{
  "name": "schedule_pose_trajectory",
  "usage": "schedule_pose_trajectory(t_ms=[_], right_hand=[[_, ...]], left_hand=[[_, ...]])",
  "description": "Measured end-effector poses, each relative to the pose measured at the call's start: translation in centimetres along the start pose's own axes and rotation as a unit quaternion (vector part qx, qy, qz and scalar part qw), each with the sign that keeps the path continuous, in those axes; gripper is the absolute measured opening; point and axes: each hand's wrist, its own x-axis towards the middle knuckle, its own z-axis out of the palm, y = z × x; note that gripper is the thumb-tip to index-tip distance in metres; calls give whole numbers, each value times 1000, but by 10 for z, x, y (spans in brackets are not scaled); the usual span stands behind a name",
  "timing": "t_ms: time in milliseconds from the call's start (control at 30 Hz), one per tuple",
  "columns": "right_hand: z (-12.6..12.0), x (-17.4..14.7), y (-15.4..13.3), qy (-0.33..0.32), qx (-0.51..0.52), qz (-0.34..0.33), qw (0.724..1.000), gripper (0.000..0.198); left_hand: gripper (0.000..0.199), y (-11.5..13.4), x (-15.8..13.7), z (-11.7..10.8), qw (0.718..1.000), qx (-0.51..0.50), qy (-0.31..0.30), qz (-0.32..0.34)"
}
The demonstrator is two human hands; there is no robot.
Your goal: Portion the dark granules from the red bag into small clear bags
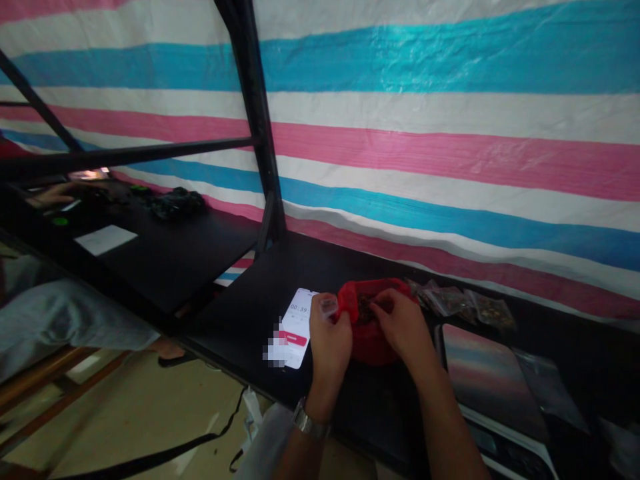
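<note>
A red bag [377,347] stands with its mouth spread on the black table, and small brownish pieces [367,308] fill it. My left hand [330,333] is closed around a small clear plastic bag [329,307] at the red bag's left rim. Over the opening, my right hand [400,320] dips its fingertips among the pieces, thumb and fingers pinched together. What the pinch holds is too small to make out. Just left of my left hand lies a phone [297,320] showing a running timer.
Right of the red bag sits a flat digital scale [490,380]. Several filled clear bags [455,301] lie behind it, and a flat clear bag [550,387] beside it. A black metal post [257,120] rises at left; beyond are another table [200,247] and a seated person [75,313].
</note>
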Motion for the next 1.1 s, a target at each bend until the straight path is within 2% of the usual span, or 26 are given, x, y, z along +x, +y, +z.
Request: schedule_pose_trajectory(t_ms=[167, 433, 600, 767, 933, 1100], right_hand=[[0, -1, -6, -39, 46, 10, 998, 4], [-4, -4, -7, -71, 109, 19, 991, 12], [-9, -2, -1, -88, 136, 16, 987, 19], [-14, 3, 8, -53, 119, 34, 991, 19], [-4, 1, 1, 9, 62, 59, 996, 15], [5, -3, -12, -17, 81, 42, 996, 10]], left_hand=[[24, -3, 4, 1, 992, -109, -17, -67], [36, 0, 7, 1, 968, -215, -44, -123], [32, 0, 7, -1, 968, -218, -38, -116], [29, 2, 6, -1, 977, -196, -13, -84], [19, 5, 4, 5, 969, -223, -58, -84], [18, 12, 5, 5, 959, -258, -78, -88]])
